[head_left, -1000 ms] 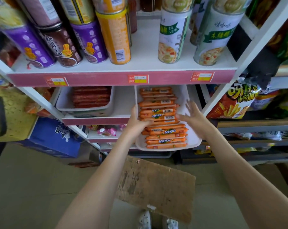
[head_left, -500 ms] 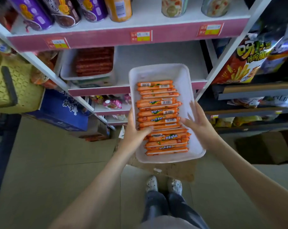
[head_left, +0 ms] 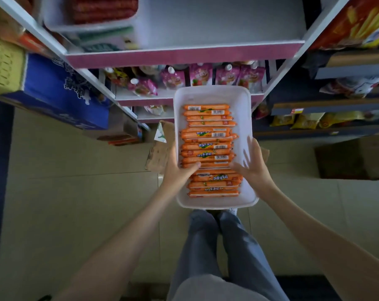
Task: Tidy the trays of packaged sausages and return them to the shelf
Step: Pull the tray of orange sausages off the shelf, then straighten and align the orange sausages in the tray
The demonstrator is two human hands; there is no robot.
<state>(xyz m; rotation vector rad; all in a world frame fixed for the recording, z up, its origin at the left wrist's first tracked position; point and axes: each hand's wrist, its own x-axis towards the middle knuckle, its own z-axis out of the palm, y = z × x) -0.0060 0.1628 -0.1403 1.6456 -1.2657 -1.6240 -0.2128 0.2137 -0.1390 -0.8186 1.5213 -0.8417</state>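
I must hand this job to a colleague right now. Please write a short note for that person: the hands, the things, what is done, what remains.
Hands: left grip holds the white tray by its left rim, thumb on the orange sausage packs. Right grip lies on the right rim, fingers straight.
Things: the white tray is off the shelf, held above the floor. The tray of red sausages sits on the shelf, at its left.
Done: one tray taken down; none returned yet.
Left: straighten the uneven orange rows, then probably set this tray right of the red one.
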